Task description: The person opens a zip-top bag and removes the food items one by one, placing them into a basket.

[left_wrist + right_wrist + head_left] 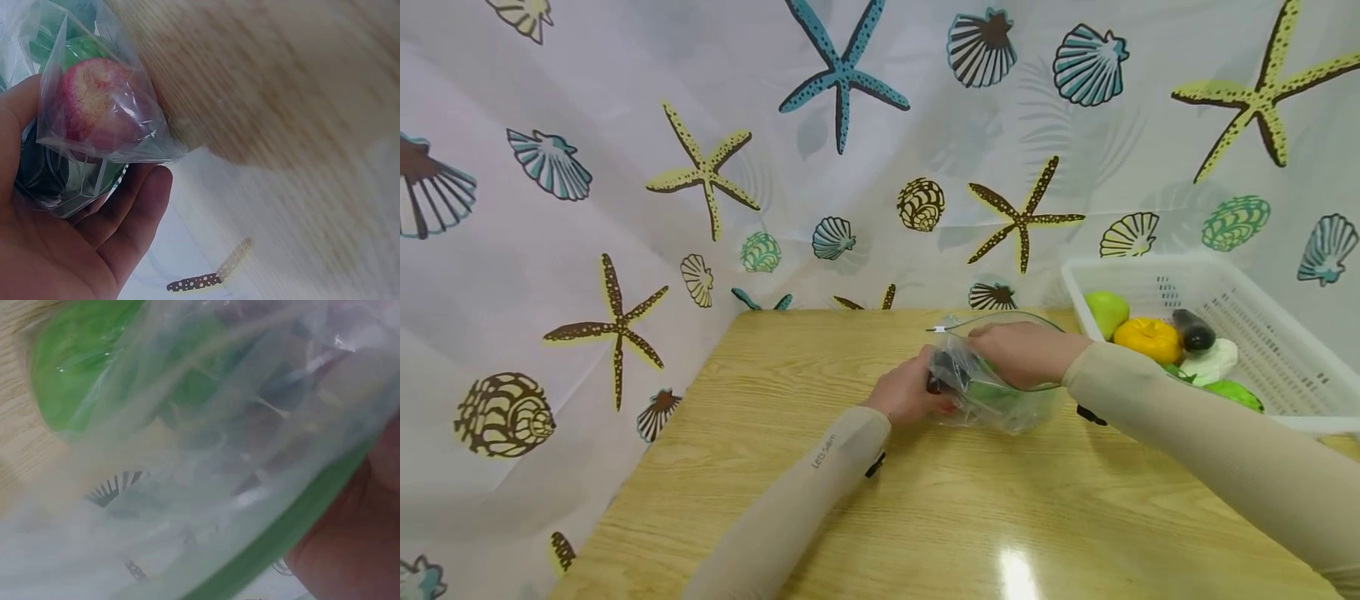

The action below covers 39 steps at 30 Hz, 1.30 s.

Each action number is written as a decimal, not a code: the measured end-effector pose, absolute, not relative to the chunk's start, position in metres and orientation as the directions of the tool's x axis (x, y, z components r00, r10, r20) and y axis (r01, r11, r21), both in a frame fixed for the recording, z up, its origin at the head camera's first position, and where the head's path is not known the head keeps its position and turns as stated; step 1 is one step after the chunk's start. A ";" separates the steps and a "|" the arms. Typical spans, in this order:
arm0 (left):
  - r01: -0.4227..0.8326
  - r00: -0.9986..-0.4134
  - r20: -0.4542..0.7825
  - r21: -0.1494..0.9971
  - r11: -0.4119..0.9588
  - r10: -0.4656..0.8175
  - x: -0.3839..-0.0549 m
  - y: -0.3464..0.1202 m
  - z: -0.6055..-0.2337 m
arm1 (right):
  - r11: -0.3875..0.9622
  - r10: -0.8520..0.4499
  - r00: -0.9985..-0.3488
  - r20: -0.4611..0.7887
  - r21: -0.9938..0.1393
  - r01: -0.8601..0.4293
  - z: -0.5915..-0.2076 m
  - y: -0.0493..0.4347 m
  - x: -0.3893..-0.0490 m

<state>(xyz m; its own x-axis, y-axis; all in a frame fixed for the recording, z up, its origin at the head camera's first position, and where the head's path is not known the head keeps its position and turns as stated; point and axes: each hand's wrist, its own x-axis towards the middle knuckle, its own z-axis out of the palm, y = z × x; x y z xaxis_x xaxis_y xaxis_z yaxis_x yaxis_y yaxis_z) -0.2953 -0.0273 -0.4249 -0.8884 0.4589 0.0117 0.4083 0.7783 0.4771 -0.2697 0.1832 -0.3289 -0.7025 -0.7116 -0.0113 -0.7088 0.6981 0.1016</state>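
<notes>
A clear plastic zip bag point(1011, 417) is held above the wooden table. My left hand point(908, 390) grips its lower left end, fingers and thumb around the plastic. In the left wrist view, a red apple-like fruit point(94, 106) shows through the bag, with a dark item point(40, 165) beside it near the palm. A rounded green item point(84, 369) lies in the bag in the right wrist view. My right hand point(1028, 352) reaches in at the bag's mouth, where a green zip strip point(275, 540) crosses in front of it; its fingertips are hidden.
A white plastic basket point(1285, 325) stands at the right, holding a green fruit point(1107, 312), a yellow pumpkin-like item point(1147, 337), a dark eggplant-like item point(1193, 330) and other produce. A curtain point(850, 200) with sea motifs hangs behind the wooden table point(760, 358).
</notes>
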 end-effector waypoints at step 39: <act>0.435 -0.867 -0.041 0.425 0.794 0.497 -0.305 -0.026 -0.437 | 0.806 -0.571 -0.815 0.098 -0.119 -0.580 -0.263 0.243 -0.228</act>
